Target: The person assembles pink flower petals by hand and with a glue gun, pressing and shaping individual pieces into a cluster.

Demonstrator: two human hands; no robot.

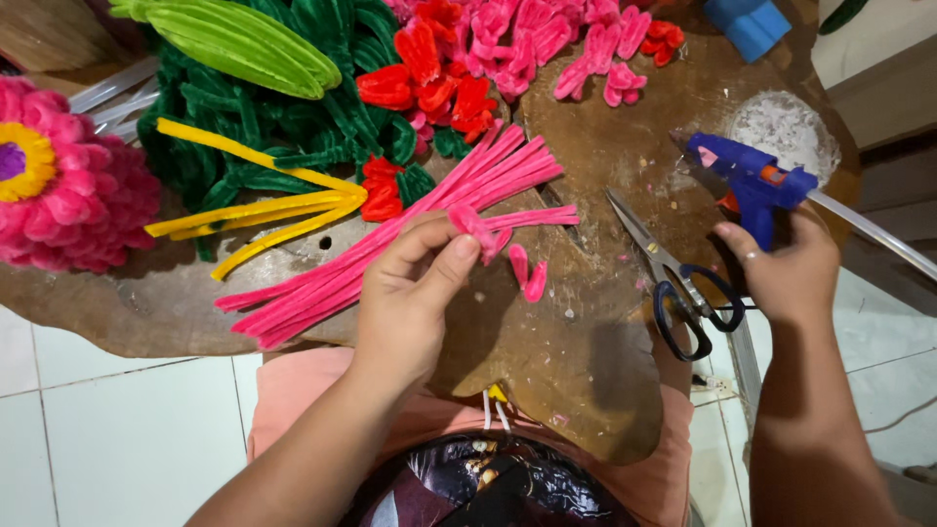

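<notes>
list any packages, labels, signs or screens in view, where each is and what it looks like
No packages, signs or screens show.
Glue gun: blue, held in the right hand, with a small pink patch near its nozzle that may be a label.
Left hand: pinches a folded pink pipe cleaner, unlabelled.

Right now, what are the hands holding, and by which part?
Left hand pinches a folded pink pipe-cleaner petal at one end; right hand grips the blue glue gun by its handle.
</notes>
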